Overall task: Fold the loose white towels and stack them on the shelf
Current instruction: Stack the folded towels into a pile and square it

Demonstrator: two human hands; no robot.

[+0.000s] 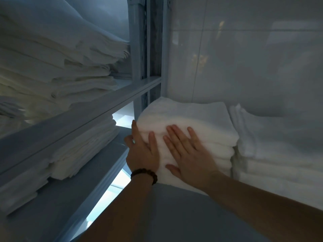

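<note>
A pale tiled wall (244, 58) is filling the view from 12 to 3 o'clock, catching dim reflections. A grey metal shelving unit (111, 100) is running along the side from 7 to 11 o'clock. Tall piles of folded white linen (52, 55) are lying on its upper level, and lower piles (83, 151) are lying on the level beneath.

Below the wall, a grey shelf (174, 210) is carrying the stack of white towels (192, 116), which is sitting just below the centre of the view, folded and layered, close to the wall. A second stack (272, 154) of white towels is standing at its 3 o'clock, touching it along the side.

Both forearms are reaching up from 5 and 6 o'clock. The right hand (190, 158) is lying flat on the front of the stack of white towels, its fingers (174, 135) straight, spread and pointing to 11 o'clock, the thumb held apart at 8 o'clock. The left hand (141, 154) is pressing against the 9 o'clock corner of the same stack. One finger is pointing straight up along the edge, the thumb is lying on the front face, and the remaining fingers are mostly hidden behind the corner. A dark bead bracelet (145, 174) is circling the left wrist.
</note>
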